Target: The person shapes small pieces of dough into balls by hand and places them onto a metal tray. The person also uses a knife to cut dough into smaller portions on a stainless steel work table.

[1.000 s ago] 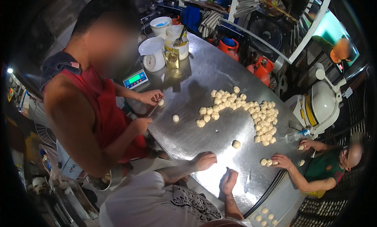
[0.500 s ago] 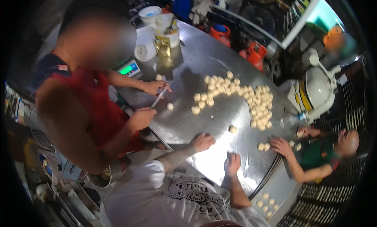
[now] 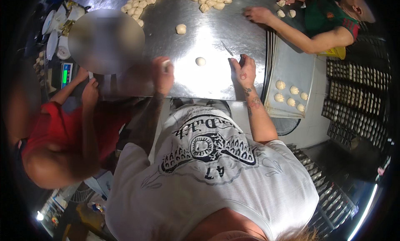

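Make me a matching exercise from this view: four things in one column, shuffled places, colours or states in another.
1. Round dough ball
2. Metal tray
3. Digital scale
4. Camera wearer's shirt

A. White with dark print
B. Partly lit green
C. Between left hand and right hand
D. Bearing six dough pieces

Pairs: 1-C, 2-D, 3-B, 4-A

Steel tabletop: burnt-out white glare between the left hand and right hand; dark shadow just left of the latter.
Left hand: motion-blurred; right hand sharper.
Oval patch: smeared, forward-left of left hand.
Scale display: green glow, left of left hand.
Tray rack: dim, rows bowed, right of right hand.
Tube light: white streak, behind-right of right hand.
Picture rim: black.
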The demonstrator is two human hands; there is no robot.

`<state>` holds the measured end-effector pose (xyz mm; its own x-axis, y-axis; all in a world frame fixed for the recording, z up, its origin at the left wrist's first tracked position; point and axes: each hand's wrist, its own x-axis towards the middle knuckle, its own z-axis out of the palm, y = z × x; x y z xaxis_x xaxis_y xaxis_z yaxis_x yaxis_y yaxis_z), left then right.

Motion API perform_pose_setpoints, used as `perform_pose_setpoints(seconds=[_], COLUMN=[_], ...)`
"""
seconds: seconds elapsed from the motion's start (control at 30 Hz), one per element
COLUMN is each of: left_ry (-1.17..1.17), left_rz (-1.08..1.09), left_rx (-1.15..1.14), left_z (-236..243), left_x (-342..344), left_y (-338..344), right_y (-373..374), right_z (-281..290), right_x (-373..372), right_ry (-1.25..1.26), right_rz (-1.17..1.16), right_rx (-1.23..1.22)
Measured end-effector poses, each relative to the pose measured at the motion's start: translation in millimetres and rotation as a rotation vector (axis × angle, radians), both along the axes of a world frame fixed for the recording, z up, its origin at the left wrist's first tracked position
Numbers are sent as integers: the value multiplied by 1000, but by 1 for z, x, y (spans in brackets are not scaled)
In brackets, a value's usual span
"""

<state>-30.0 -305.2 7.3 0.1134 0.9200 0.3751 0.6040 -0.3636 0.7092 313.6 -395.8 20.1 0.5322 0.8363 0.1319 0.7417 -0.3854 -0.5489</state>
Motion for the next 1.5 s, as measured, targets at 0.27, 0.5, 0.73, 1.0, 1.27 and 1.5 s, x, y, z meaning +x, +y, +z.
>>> perform_pose_setpoints(seconds=[0.27,0.5,0.73,1.0,1.27,1.5], left_ry=[294,77,191,169,18,262], left_rz=[-174,-240,-218,-288,-258,-314], left_rx=[-347,-298,-253,-318,-249,-399], left_z=[-10,-10,-17,-5,-3,-14], left_x=[86,67,74,76,77,72], left_y=[-33,-42,-40,-38,-40,-38], right_y=[13,-27,-36,-7,-39,-50], right_z=[17,50,51,61,78,67], right_x=[-1,-65,-82,-94,-75,-64], right_ry=[261,411,213,213,201,48], right_rz=[392,502,529,454,503,568], right_rx=[-424,-3,-165,-115,-230,-274])
